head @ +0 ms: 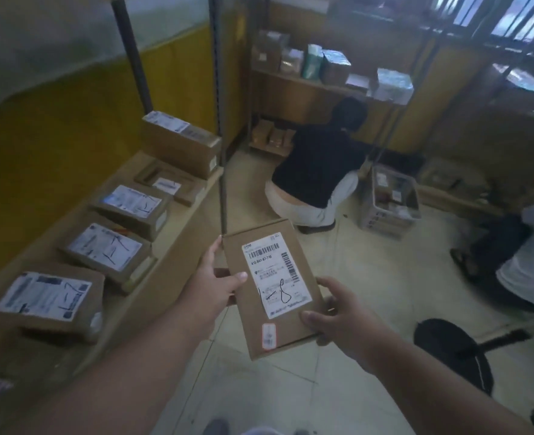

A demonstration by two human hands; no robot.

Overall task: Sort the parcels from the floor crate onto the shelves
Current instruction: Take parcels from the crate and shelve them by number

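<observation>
Left hand [209, 285] clasped on the parcel [272, 287], thumb laid across its top face beside the white label [273, 274], fingers along the left edge. Right hand [342, 312] gripping the parcel's lower right corner, thumb on top, fingers curled beneath. Parcel held flat above the tiled floor [369, 271], both forearms reaching forward from the bottom edge. Left of the parcel: shelf [177, 215] bearing a row of labelled boxes [105, 251]. Beyond the parcel: crouching person [319, 171]. Right of that person: grey crate [391, 204] on the floor, black stool [454, 350] nearer.
</observation>
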